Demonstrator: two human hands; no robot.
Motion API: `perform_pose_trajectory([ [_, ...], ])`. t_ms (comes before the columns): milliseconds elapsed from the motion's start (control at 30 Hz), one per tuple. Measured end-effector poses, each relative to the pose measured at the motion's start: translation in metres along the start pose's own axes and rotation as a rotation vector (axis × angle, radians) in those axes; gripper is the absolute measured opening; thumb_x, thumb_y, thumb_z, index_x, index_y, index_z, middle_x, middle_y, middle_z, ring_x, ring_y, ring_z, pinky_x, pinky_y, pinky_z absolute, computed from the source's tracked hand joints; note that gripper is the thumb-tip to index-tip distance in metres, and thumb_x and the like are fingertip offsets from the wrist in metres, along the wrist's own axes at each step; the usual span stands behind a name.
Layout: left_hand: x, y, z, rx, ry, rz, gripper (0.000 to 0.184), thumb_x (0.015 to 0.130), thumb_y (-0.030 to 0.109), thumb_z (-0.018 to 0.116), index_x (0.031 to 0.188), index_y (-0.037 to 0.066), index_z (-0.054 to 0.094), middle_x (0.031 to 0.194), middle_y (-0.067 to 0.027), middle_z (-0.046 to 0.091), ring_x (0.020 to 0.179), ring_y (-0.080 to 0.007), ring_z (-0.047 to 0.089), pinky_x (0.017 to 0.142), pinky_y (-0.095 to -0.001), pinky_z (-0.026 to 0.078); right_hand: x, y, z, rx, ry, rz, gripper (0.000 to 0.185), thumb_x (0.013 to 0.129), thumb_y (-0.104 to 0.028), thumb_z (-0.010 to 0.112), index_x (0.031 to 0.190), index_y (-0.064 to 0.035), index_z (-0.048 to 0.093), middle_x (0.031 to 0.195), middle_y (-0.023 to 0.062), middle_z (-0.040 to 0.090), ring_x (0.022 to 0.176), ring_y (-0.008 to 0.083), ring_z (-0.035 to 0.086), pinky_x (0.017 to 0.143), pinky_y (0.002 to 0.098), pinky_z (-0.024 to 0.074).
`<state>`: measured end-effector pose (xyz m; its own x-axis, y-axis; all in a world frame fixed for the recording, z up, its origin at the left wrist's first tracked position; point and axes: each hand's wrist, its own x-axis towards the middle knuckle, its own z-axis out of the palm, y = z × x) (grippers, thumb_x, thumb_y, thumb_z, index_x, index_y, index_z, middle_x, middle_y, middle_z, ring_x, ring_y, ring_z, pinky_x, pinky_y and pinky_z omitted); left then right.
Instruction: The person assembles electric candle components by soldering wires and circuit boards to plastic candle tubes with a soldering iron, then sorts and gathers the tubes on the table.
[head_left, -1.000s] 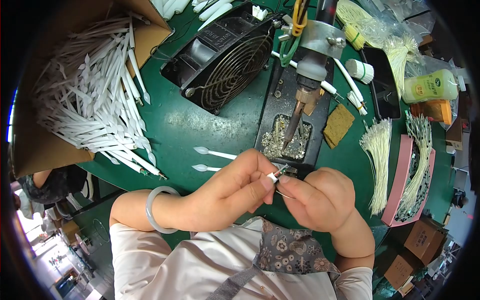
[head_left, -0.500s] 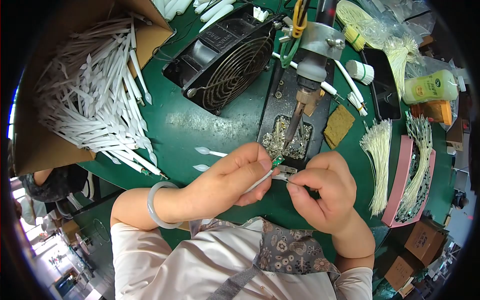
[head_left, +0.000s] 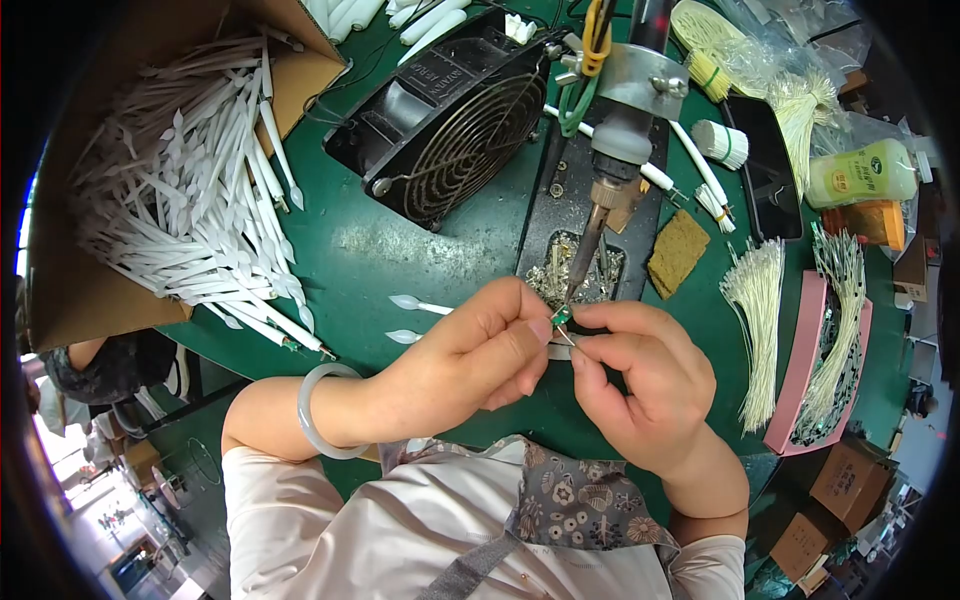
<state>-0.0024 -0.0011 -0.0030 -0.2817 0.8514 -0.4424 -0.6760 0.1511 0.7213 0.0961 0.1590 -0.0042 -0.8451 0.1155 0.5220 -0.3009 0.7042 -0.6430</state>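
My left hand is closed, thumb and finger pinching a small green circuit board. My right hand pinches a thin wire, whose end meets the board. Directly above, the tip of a fixed soldering iron points down at the board; whether they touch is too small to tell. Beneath the iron, a black tray contains silvery solder scraps. Two white flame-shaped pieces lie left of my left hand. My fingers hide part of the board and whatever is behind it.
A cardboard box of white candle sticks stands left. Behind my hands is a black fan. A brown sponge, wire bundles, a phone, a pink box and a green-labelled bottle are right.
The board has turned and moved slightly right, under the iron tip. My right hand has shifted up and left, bringing the wire against it. The white stem below my left fingers is now hidden.
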Motion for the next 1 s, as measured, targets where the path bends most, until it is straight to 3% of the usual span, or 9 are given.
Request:
perform_pose_trajectory([
  [300,0.004,0.006,0.005,-0.095,0.036,-0.035,0.013,0.099,0.020,0.037,0.096,0.008,0.040,0.067,-0.0038,0.046,0.048,-0.0060,0.032,0.043,-0.0191,0.025,0.004,0.001,0.001,-0.028,0.047,-0.013,0.017,0.064,0.006,0.069,0.077,-0.0002,0.060,0.087,0.0121,0.065,0.065,0.0214,0.064,0.053,0.0273,0.0516],
  [1000,0.005,0.013,0.005,-0.128,0.002,0.000,0.010,0.097,0.016,0.042,0.095,0.005,0.042,0.071,-0.0031,0.048,0.053,-0.0070,0.036,0.045,-0.0205,0.027,0.009,0.000,-0.001,-0.058,0.075,-0.027,0.015,0.064,0.005,0.069,0.076,0.0004,0.061,0.087,0.0124,0.065,0.066,0.0220,0.065,0.053,0.0275,0.0519],
])
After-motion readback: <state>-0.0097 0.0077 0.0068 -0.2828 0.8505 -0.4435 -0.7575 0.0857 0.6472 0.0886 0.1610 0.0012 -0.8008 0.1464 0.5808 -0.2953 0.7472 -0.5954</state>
